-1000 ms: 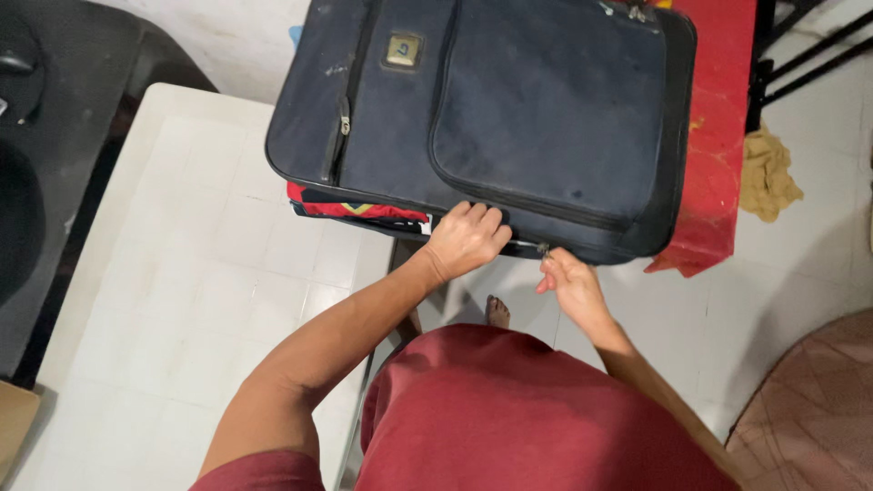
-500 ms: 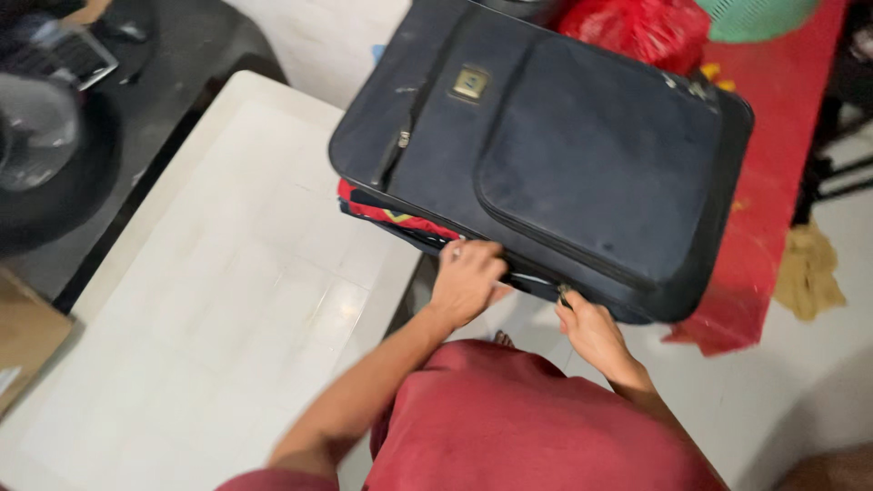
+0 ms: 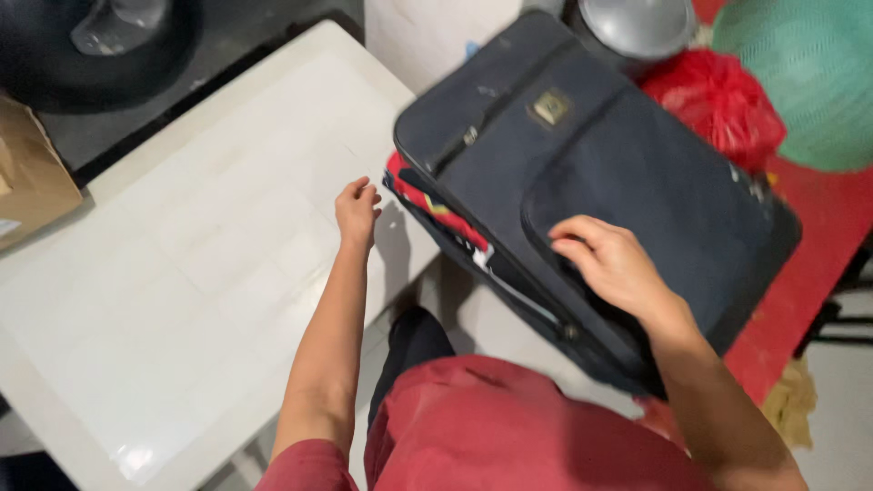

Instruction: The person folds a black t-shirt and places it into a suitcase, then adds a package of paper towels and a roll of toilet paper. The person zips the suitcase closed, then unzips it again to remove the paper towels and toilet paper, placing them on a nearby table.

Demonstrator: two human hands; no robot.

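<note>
A dark blue soft suitcase (image 3: 655, 173) lies flat, bridging a white table (image 3: 200, 236) and a red-covered table (image 3: 818, 300). Its front edge is partly unzipped, and red and dark clothing (image 3: 427, 195) bulges out of the gap near the left corner. The zipper pull (image 3: 570, 332) sits on the near edge. My right hand (image 3: 611, 264) rests palm down on the suitcase's top, by the front pocket seam, fingers spread. My left hand (image 3: 356, 207) hovers over the white table just left of the suitcase corner, fingers loosely curled, holding nothing.
Behind the suitcase are a red plastic bag (image 3: 718, 95), a green mesh basket (image 3: 800, 73) and a grey metal bowl (image 3: 637, 23). A cardboard box (image 3: 32, 173) and a black round object (image 3: 91, 45) sit at the left. A yellow cloth (image 3: 789, 400) lies on the floor.
My left hand has let go of the suitcase's front edge and moved left over the white table. My right hand has left the zipper pull and now lies on the suitcase's top.
</note>
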